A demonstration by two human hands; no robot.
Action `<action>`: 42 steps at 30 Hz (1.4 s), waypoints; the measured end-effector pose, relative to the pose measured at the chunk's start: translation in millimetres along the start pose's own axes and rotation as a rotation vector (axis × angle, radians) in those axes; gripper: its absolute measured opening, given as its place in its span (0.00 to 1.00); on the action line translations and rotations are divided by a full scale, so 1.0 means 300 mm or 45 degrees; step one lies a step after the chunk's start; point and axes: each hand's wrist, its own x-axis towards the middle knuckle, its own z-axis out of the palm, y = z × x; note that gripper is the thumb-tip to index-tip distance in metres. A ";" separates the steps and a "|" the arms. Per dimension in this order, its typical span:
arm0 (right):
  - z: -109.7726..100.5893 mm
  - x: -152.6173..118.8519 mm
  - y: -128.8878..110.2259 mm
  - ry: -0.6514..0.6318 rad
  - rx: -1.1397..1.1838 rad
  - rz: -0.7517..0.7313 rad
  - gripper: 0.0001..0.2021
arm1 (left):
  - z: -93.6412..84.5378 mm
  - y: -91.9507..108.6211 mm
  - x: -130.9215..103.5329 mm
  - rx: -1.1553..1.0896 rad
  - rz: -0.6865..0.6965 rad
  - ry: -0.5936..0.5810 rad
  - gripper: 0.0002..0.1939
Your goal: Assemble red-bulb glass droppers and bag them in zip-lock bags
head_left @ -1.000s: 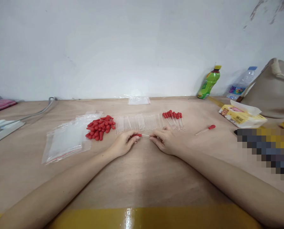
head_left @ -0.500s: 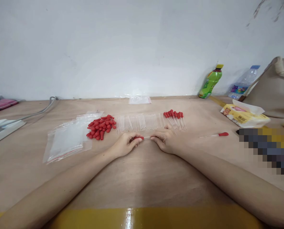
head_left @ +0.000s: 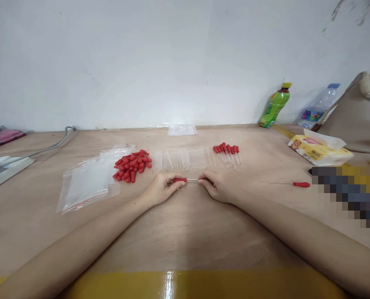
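Observation:
My left hand (head_left: 164,187) is closed around a red rubber bulb (head_left: 180,180). From the bulb's right end a clear dropper tube (head_left: 191,180) runs level to my right hand (head_left: 214,185), whose fingers pinch its other end. Just behind my hands, a row of clear dropper tubes (head_left: 185,158) lies on the table. To its left is a heap of red rubber bulbs (head_left: 130,167). At its right end are several droppers with red bulbs fitted (head_left: 227,149). Another red-bulbed dropper (head_left: 301,184) lies by itself beyond my right forearm.
Clear zip bags (head_left: 88,182) are stacked at the left, beside a grey cable (head_left: 52,144). One more bag (head_left: 182,130) lies by the wall. On the right stand a green bottle (head_left: 276,106), a water bottle (head_left: 317,109), a tissue pack (head_left: 320,153) and a beige bag (head_left: 356,118).
The lone dropper on the right has shifted rightward and slightly nearer to me. My right hand has drawn a little to the right, showing more tube; my left hand stays nearly still.

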 end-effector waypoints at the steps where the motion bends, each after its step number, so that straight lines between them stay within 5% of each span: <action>1: 0.006 0.000 0.000 0.004 0.001 0.001 0.07 | 0.001 -0.001 0.000 -0.004 0.002 0.003 0.12; 21: 0.077 0.022 0.033 -0.101 0.043 -0.083 0.14 | 0.007 -0.016 -0.004 -0.016 0.056 -0.005 0.12; 28: 0.012 0.039 0.027 -0.114 -0.094 -0.206 0.12 | -0.004 -0.005 0.001 -0.001 0.070 0.001 0.15; 32: -0.068 0.063 0.092 0.037 -0.062 0.059 0.11 | -0.004 -0.035 0.006 -0.102 -0.017 0.107 0.25; 37: -0.140 0.071 0.269 0.328 -0.145 0.820 0.14 | -0.005 -0.043 0.014 -0.044 -0.016 0.080 0.18; 42: -0.125 0.038 0.347 0.242 -0.230 1.013 0.13 | -0.007 -0.028 0.018 0.029 -0.004 0.071 0.14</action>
